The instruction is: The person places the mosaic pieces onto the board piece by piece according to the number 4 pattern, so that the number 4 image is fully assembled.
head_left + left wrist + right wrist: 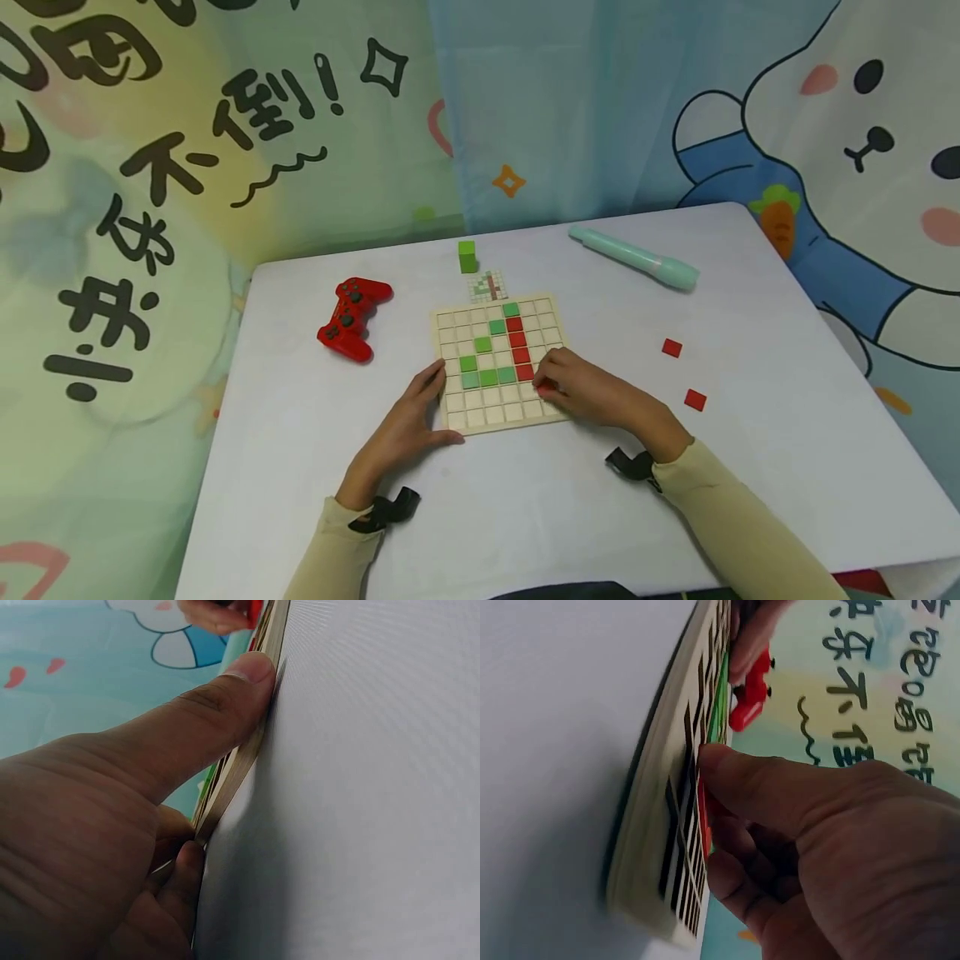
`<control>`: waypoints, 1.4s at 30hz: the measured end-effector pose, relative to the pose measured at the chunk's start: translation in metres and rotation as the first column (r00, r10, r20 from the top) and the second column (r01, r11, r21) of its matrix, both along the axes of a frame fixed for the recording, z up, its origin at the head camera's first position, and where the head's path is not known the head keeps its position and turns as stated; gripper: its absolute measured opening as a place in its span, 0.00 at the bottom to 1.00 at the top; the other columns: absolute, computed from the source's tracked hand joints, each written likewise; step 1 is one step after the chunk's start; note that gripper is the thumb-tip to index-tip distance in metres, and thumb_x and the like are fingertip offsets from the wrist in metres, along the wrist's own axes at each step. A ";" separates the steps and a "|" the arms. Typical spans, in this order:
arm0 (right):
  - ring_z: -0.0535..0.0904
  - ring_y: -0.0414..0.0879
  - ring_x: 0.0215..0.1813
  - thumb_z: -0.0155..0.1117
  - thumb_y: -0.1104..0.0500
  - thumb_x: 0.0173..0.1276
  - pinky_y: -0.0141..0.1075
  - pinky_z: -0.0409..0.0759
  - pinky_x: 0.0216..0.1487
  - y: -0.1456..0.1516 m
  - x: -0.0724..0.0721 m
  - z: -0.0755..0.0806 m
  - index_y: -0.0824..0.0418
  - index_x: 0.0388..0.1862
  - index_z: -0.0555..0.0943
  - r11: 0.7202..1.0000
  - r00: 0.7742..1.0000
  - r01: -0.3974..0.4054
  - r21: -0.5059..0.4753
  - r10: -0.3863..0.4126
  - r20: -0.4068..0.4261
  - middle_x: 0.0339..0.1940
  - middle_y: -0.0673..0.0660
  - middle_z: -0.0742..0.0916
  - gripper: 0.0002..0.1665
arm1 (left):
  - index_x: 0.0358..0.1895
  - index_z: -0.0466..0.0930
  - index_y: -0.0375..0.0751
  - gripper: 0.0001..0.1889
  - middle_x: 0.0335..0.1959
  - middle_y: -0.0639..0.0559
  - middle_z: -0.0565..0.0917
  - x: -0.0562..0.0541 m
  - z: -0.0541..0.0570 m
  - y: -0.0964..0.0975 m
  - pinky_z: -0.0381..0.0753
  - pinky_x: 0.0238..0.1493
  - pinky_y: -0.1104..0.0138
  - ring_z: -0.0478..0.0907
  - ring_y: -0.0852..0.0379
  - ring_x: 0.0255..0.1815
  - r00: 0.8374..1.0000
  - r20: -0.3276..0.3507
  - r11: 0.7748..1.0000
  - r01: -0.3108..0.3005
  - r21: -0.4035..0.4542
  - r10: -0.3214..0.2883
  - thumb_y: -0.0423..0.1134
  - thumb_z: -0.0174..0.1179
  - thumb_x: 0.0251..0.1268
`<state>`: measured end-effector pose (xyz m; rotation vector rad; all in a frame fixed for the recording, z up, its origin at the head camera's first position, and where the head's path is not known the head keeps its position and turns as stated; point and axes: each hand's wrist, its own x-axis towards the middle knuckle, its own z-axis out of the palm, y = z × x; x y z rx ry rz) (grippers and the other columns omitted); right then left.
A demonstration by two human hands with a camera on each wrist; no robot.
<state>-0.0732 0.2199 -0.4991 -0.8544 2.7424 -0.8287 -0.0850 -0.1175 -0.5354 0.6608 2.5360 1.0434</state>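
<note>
A wooden grid board (491, 408) lies on the table with green tiles (483, 344) and a column of red tiles (517, 339) in its squares. At its front left corner my left hand (401, 425) holds the board, thumb along the front edge and fingers at the left edge. The left wrist view shows the thumb (217, 705) against the board's side. My right hand (592, 387) pinches a red tile (550, 387) over the board's right part, beside the lowest tile of the red column. In the right wrist view its fingertips partly hide the tile.
Behind the board lie a small pattern card (487, 286) and a stack of green tiles (467, 257). A red game controller (352, 319) is to the left. A mint-green marker-like tube (633, 258) and two loose red tiles (672, 347) lie to the right.
</note>
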 end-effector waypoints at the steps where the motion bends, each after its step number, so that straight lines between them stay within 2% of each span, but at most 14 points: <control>1: 0.79 0.45 0.53 0.71 0.62 0.74 0.38 0.85 0.53 -0.003 -0.001 0.000 0.61 0.50 0.87 1.000 1.000 -0.011 0.008 0.011 0.003 0.50 0.53 0.84 0.08 | 0.85 0.54 0.34 0.61 0.90 0.46 0.54 0.000 0.000 0.001 0.68 0.83 0.50 0.54 0.44 0.90 1.000 0.005 1.000 0.003 0.003 -0.003 0.44 0.85 0.52; 8: 0.79 0.43 0.49 0.72 0.62 0.74 0.34 0.84 0.50 -0.017 -0.003 -0.007 0.61 0.50 0.87 0.999 0.999 -0.044 0.001 0.044 0.012 0.48 0.53 0.84 0.09 | 0.85 0.53 0.35 0.61 0.90 0.46 0.53 0.000 0.001 0.004 0.67 0.84 0.51 0.53 0.45 0.90 1.000 0.011 1.000 0.013 -0.018 -0.013 0.44 0.85 0.52; 16: 0.79 0.39 0.44 0.72 0.62 0.73 0.34 0.84 0.47 -0.023 -0.008 -0.007 0.59 0.45 0.86 0.999 0.999 -0.008 -0.051 0.010 0.038 0.45 0.51 0.83 0.04 | 0.85 0.53 0.34 0.61 0.90 0.45 0.53 -0.001 0.004 0.003 0.66 0.84 0.50 0.53 0.44 0.90 1.000 0.004 1.000 0.007 -0.012 -0.007 0.44 0.84 0.53; 22: 0.80 0.40 0.44 0.71 0.61 0.75 0.35 0.84 0.49 -0.025 -0.013 -0.007 0.57 0.40 0.86 0.997 0.998 0.001 -0.075 0.004 0.068 0.45 0.50 0.83 0.02 | 0.85 0.52 0.36 0.61 0.90 0.46 0.52 -0.002 0.002 0.001 0.66 0.84 0.50 0.53 0.44 0.90 1.000 0.017 1.000 -0.015 -0.007 0.015 0.44 0.84 0.53; 25: 0.80 0.39 0.46 0.70 0.61 0.76 0.36 0.84 0.51 -0.015 -0.008 -0.002 0.56 0.45 0.86 0.995 0.995 0.064 -0.081 -0.057 0.084 0.48 0.50 0.84 0.02 | 0.85 0.53 0.36 0.61 0.90 0.46 0.53 0.000 0.001 0.001 0.67 0.84 0.49 0.53 0.44 0.90 0.999 0.029 1.000 -0.027 0.005 0.027 0.43 0.84 0.53; 27: 0.81 0.41 0.48 0.68 0.61 0.77 0.37 0.85 0.50 0.003 0.002 0.002 0.57 0.50 0.86 0.985 0.988 0.148 -0.087 -0.143 0.065 0.51 0.51 0.84 0.06 | 0.85 0.53 0.37 0.61 0.90 0.47 0.53 0.002 0.000 0.002 0.67 0.84 0.49 0.54 0.44 0.90 0.999 0.034 0.999 -0.032 0.007 0.032 0.43 0.85 0.53; 29: 0.81 0.43 0.48 0.66 0.62 0.78 0.38 0.84 0.49 0.031 0.015 0.005 0.58 0.54 0.84 0.962 0.966 0.257 -0.088 -0.256 0.019 0.53 0.53 0.84 0.09 | 0.85 0.53 0.37 0.61 0.90 0.47 0.53 0.004 -0.001 0.003 0.67 0.84 0.50 0.54 0.44 0.90 0.999 0.036 1.000 -0.029 0.006 0.028 0.43 0.85 0.52; 31: 0.82 0.49 0.50 0.65 0.62 0.79 0.43 0.84 0.48 0.063 0.031 0.006 0.60 0.59 0.82 0.926 0.927 0.373 -0.060 -0.374 -0.011 0.56 0.57 0.84 0.13 | 0.85 0.53 0.37 0.61 0.90 0.47 0.53 0.004 -0.001 0.004 0.67 0.84 0.50 0.54 0.45 0.90 0.999 0.035 1.000 -0.020 -0.003 0.020 0.44 0.84 0.53; 32: 0.81 0.52 0.52 0.65 0.62 0.79 0.46 0.84 0.49 0.079 0.039 0.007 0.62 0.62 0.80 0.901 0.902 0.432 -0.034 -0.433 0.002 0.58 0.60 0.82 0.15 | 0.85 0.53 0.37 0.61 0.90 0.47 0.53 0.005 0.000 0.004 0.67 0.84 0.51 0.54 0.45 0.90 0.999 0.034 1.000 -0.016 -0.008 0.017 0.44 0.84 0.53; 34: 0.80 0.59 0.55 0.67 0.59 0.78 0.55 0.84 0.53 0.108 0.053 0.008 0.65 0.67 0.77 0.849 0.847 0.525 0.051 -0.528 0.067 0.63 0.67 0.78 0.23 | 0.85 0.53 0.36 0.61 0.90 0.46 0.53 0.005 0.001 0.003 0.67 0.84 0.50 0.53 0.44 0.90 0.999 0.035 1.000 -0.012 -0.015 0.013 0.44 0.84 0.53; 36: 0.77 0.64 0.58 0.70 0.56 0.76 0.61 0.84 0.56 0.130 0.065 0.008 0.68 0.72 0.73 0.805 0.788 0.576 0.146 -0.593 0.165 0.67 0.72 0.73 0.31 | 0.85 0.52 0.36 0.61 0.90 0.47 0.52 0.004 0.003 0.002 0.67 0.84 0.50 0.53 0.44 0.90 0.999 0.037 1.000 -0.013 -0.022 0.014 0.44 0.84 0.53; 38: 0.75 0.66 0.58 0.71 0.55 0.74 0.63 0.84 0.58 0.144 0.072 0.006 0.68 0.73 0.71 0.781 0.743 0.589 0.210 -0.625 0.240 0.67 0.74 0.70 0.36 | 0.85 0.53 0.36 0.61 0.90 0.46 0.52 0.003 0.004 0.001 0.67 0.84 0.50 0.53 0.44 0.90 0.999 0.031 1.000 -0.016 -0.024 0.016 0.43 0.85 0.52; 40: 0.76 0.65 0.56 0.72 0.57 0.73 0.61 0.85 0.57 0.150 0.076 0.003 0.69 0.72 0.72 0.782 0.738 0.582 0.224 -0.623 0.258 0.64 0.74 0.72 0.34 | 0.85 0.54 0.34 0.61 0.90 0.46 0.53 0.003 0.003 0.001 0.68 0.83 0.49 0.54 0.43 0.90 1.000 0.016 1.000 -0.015 -0.018 0.016 0.42 0.85 0.52; 42: 0.77 0.62 0.54 0.70 0.60 0.73 0.56 0.86 0.55 0.150 0.077 0.000 0.69 0.68 0.74 0.791 0.754 0.574 0.212 -0.612 0.239 0.59 0.72 0.75 0.28 | 0.85 0.54 0.34 0.60 0.90 0.45 0.54 0.002 0.002 0.002 0.68 0.83 0.49 0.54 0.42 0.89 1.000 0.011 1.000 -0.015 -0.009 0.015 0.42 0.85 0.52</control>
